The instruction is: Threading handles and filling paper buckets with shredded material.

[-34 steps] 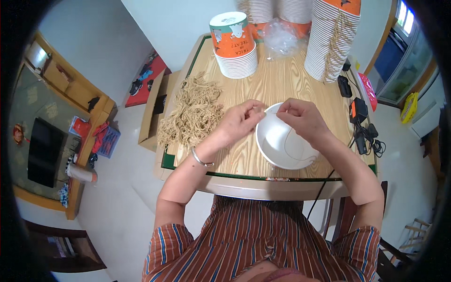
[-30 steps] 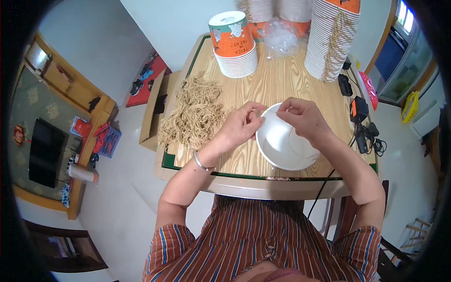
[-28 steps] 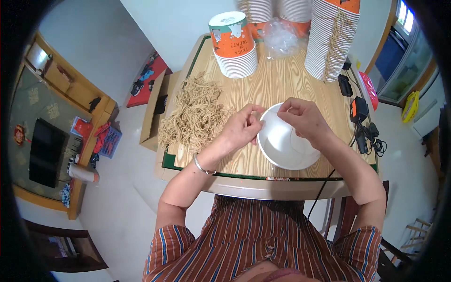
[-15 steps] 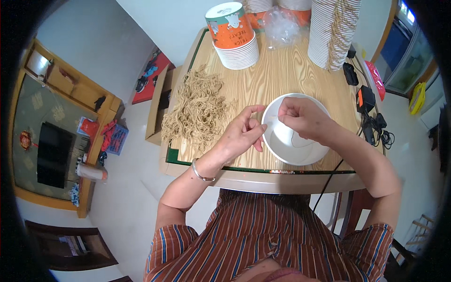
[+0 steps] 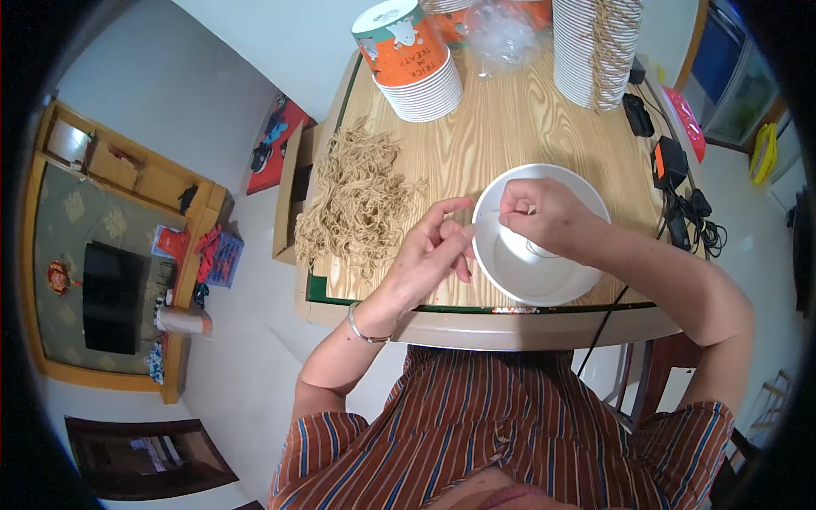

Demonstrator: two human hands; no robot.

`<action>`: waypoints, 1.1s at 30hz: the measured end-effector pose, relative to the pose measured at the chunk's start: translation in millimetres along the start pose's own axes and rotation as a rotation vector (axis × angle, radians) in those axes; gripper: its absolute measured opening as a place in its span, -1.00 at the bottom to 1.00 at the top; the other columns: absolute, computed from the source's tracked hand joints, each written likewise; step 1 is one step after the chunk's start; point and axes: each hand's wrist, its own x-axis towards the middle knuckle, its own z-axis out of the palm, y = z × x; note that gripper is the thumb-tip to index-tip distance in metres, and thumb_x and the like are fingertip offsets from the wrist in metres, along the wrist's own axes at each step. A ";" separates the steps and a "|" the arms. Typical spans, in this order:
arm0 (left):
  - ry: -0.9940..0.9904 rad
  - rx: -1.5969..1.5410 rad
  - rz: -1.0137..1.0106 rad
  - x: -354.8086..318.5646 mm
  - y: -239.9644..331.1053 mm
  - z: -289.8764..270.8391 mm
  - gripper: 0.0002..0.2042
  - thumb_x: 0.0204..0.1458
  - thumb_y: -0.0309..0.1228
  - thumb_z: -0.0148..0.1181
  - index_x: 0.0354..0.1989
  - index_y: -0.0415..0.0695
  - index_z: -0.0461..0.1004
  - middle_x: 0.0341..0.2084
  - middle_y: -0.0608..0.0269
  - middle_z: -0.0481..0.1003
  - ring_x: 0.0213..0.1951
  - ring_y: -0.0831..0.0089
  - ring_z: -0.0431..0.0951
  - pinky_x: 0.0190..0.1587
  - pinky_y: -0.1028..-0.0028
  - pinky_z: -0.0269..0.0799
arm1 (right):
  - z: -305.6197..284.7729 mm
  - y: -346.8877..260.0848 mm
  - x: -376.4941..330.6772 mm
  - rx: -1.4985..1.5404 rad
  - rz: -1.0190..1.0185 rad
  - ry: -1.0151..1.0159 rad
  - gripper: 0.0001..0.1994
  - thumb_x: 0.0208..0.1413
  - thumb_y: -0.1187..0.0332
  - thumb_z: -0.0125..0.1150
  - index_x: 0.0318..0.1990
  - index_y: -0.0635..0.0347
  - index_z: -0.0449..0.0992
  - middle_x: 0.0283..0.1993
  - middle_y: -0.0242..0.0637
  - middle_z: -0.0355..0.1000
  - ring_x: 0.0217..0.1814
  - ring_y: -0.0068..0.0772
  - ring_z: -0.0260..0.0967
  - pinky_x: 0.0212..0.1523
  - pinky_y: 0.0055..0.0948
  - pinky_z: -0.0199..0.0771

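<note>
A white paper bowl (image 5: 544,276) stands on the wooden table (image 5: 501,127) near its front edge. My left hand (image 5: 438,246) pinches the bowl's left rim with thumb and fingertips. My right hand (image 5: 540,217) hovers over the bowl's inside, fingers closed on a thin cord (image 5: 535,252) that loops down against the bowl's wall. A loose pile of tan cords (image 5: 357,200) lies on the table just left of my left hand.
At the table's back stand a stack of orange printed bowls (image 5: 408,51), a crumpled clear plastic bag (image 5: 497,34) and a tall stack of white bowls (image 5: 595,47) with cords attached. Black chargers and cables (image 5: 680,195) lie along the right edge.
Both hands stay at the bowl. My head has leaned in, so the table looks nearer. My right hand has shifted a little further over the bowl's inside.
</note>
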 end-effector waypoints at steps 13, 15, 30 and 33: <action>0.083 -0.041 0.113 16.8 -23.6 -4.1 -0.74 0.23 -0.49 0.12 0.07 -0.25 0.42 -0.15 0.31 0.52 -0.09 0.60 0.47 0.03 0.59 0.39 | 4.3 8.5 3.7 0.083 -0.093 0.052 -0.87 0.04 0.41 0.23 -0.44 0.28 0.49 -0.54 -0.28 0.44 -0.50 -0.53 0.35 -0.45 -0.43 0.34; 0.079 -0.034 0.108 17.5 -22.5 -3.1 -0.74 0.23 -0.49 0.12 0.07 -0.26 0.42 -0.15 0.32 0.52 -0.10 0.61 0.47 0.03 0.60 0.39 | 4.6 9.5 4.1 0.080 -0.100 0.066 -0.87 0.04 0.42 0.23 -0.45 0.28 0.48 -0.55 -0.28 0.44 -0.51 -0.53 0.34 -0.46 -0.43 0.34; 0.083 -0.054 0.107 18.7 -24.9 -2.1 -0.79 0.25 -0.50 0.07 0.02 -0.28 0.44 -0.21 0.31 0.53 -0.17 0.65 0.49 -0.05 0.62 0.41 | 7.4 12.0 6.4 0.113 -0.129 0.051 -0.88 0.03 0.41 0.22 -0.42 0.28 0.50 -0.54 -0.29 0.45 -0.51 -0.56 0.35 -0.47 -0.45 0.34; 0.092 -0.064 0.112 18.5 -24.5 -1.0 -0.80 0.24 -0.52 0.08 -0.01 -0.27 0.45 -0.24 0.34 0.53 -0.20 0.68 0.49 -0.09 0.65 0.42 | 7.2 9.9 6.0 0.115 -0.101 0.046 -0.88 0.03 0.41 0.22 -0.43 0.29 0.49 -0.54 -0.30 0.45 -0.51 -0.57 0.34 -0.47 -0.45 0.34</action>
